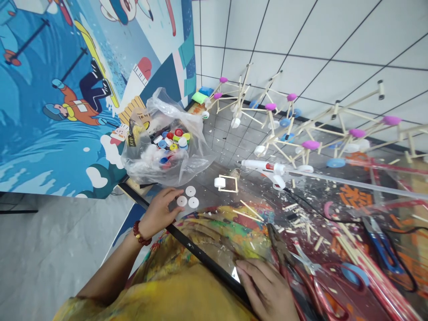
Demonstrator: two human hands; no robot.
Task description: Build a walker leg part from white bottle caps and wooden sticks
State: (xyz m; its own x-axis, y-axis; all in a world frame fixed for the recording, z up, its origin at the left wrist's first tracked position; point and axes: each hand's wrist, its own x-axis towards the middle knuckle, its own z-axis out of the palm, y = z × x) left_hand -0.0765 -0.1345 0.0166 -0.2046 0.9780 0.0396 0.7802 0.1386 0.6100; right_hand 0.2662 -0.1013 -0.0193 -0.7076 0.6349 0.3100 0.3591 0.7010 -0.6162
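Observation:
Thumb and forefinger of my left hand [163,209] are at opposite edges of a white disc [181,201] with a small centre hole, lying on the table. Two more white discs, an upper one [190,191] and a lower one [193,202], lie just right of it. My right hand [269,290] is at the near table edge with its fingers curled together. A bright white patch shows at its fingertips; I cannot tell whether it is an object or a reflection. Beyond the discs is a small square stick frame [230,183] with a white bottle cap [220,182] at its left side.
A clear plastic bag [197,156] holds coloured bottle caps [174,142]. A white glue gun [264,167] lies right of the frame. Several stick models with cap wheels line the wall. Pliers [279,245], scissors [310,263], loose sticks [249,214] and scraps cover the right side.

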